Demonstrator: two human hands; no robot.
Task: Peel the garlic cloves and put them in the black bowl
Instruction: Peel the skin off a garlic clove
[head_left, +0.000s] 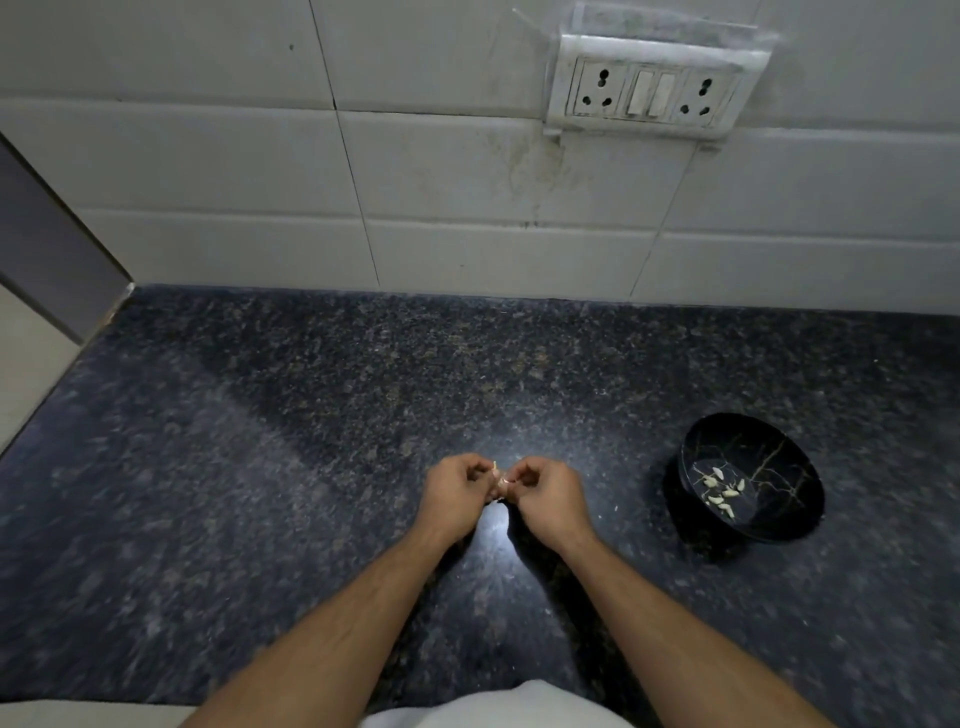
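**Both hands pinch one garlic clove above the counter's front half**

The left hand (454, 493) and the right hand (545, 496) meet knuckle to knuckle over the dark speckled granite countertop (311, 441), roughly midway along its width and nearer the front edge than the wall. Fingers of both hands are curled in, and their tips close together on a small garlic clove (500, 480), held between the two hands; a pale sliver of it or its skin pokes up just above the left fingertips. The clove is mostly hidden, so how much skin is on it cannot be told.

The black bowl (748, 480) stands on the countertop to the right of the hands, well apart from them and about level with them. Inside it lies a loose cluster of peeled cloves (723, 491), pale against the dark floor of the bowl.

Behind the countertop rises a white tiled wall (415, 166) with a grimy switch-and-socket plate (657, 88) on it.
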